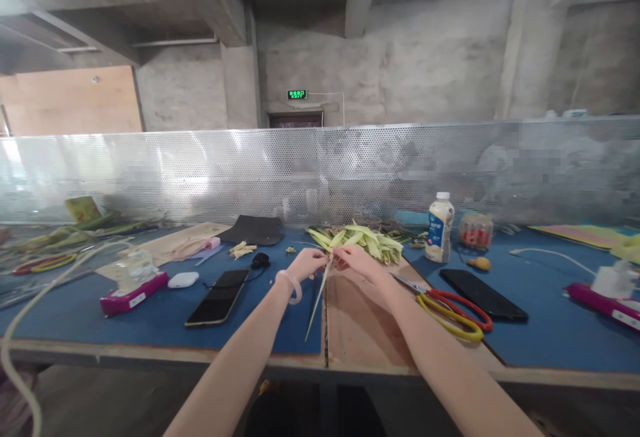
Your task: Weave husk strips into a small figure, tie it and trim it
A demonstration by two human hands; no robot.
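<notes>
Both of my hands meet over the middle of the table, fingers pinched together. My left hand wears a pale bangle at the wrist. A narrow, pale green leaf strip hangs down from between the hands, its tip pointing toward the table's front edge. Fingers of my right hand close on the strip's upper end; the exact grip is partly hidden. Right behind the hands lies a pile of broad, pale green leaf strips. Scissors with red and yellow handles rest beside my right forearm.
A phone, a white earbud case and a purple power strip lie left. To the right are a milk bottle, another phone and a jar. A perforated metal screen stands behind.
</notes>
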